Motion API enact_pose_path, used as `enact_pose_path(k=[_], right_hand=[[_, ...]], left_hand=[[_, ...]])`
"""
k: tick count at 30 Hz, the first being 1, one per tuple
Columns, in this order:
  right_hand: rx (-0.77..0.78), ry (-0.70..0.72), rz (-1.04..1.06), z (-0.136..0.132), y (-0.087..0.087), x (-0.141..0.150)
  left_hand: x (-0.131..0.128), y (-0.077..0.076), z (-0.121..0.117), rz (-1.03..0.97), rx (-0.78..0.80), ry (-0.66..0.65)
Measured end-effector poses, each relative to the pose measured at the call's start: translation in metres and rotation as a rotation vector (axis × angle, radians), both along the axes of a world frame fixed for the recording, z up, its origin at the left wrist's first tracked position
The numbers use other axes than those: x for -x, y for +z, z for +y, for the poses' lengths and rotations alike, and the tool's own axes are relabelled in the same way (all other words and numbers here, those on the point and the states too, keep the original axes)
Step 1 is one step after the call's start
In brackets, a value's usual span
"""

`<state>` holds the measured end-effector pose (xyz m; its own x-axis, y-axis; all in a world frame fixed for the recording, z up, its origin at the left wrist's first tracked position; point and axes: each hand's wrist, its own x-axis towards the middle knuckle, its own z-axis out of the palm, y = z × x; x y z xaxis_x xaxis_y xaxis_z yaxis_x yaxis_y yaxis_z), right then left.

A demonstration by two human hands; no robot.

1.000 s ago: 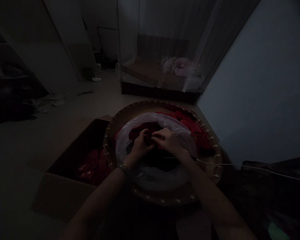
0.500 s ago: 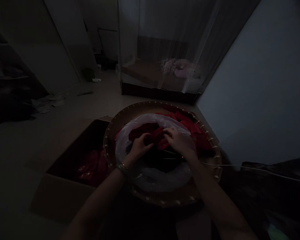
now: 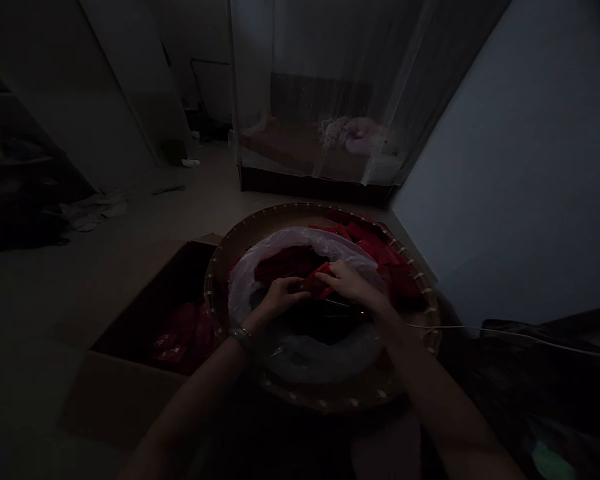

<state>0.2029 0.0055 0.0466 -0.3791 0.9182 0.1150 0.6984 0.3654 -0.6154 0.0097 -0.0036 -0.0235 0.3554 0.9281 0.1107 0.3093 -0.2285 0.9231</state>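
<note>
In the dim light my left hand [image 3: 282,297] and my right hand [image 3: 351,283] meet over a round woven bamboo tray [image 3: 215,293]. Between them is a small red packet [image 3: 316,280], pinched by the fingers of both. Below the hands, a white translucent plastic bag [image 3: 325,360] lies wide with its rim spread round a dark middle. More red packets [image 3: 283,263] are bunched inside the bag's far left part. A dark object with a tiny red light sits under my right wrist; its kind cannot be made out.
Loose red packets [image 3: 383,253] lie along the tray's right side. An open cardboard box [image 3: 125,377] holding red packets stands to the left. A white cable [image 3: 510,332] runs off to the right. Behind stands a netted bed [image 3: 290,143]; a pale wall [image 3: 520,167] rises at right.
The red packet between my hands has come away from the bunch and now sits lower and nearer. My right hand has moved slightly down; my left fingers have closed in on the packet.
</note>
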Motion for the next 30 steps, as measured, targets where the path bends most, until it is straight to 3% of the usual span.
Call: enact_pose_path(k=[8, 11, 15, 22, 30], right_hand=[[0.081, -0.104, 0.057, 0.0, 0.006, 0.003], [0.098, -0.034, 0.103, -0.003, 0.005, 0.008], [0.174, 0.017, 0.136, -0.007, 0.003, 0.017], [-0.076, -0.068, 0.04, -0.003, -0.003, 0.013], [-0.021, 0.075, -0.112, -0.003, 0.0, 0.009]], left_hand=[[0.0, 0.002, 0.001, -0.041, 0.026, -0.019], [-0.002, 0.001, 0.001, -0.107, 0.059, -0.063], [-0.003, -0.003, 0.0, -0.204, 0.235, -0.18], [-0.003, 0.002, -0.002, -0.264, 0.317, -0.12], [-0.004, -0.001, -0.001, -0.265, 0.26, -0.135]])
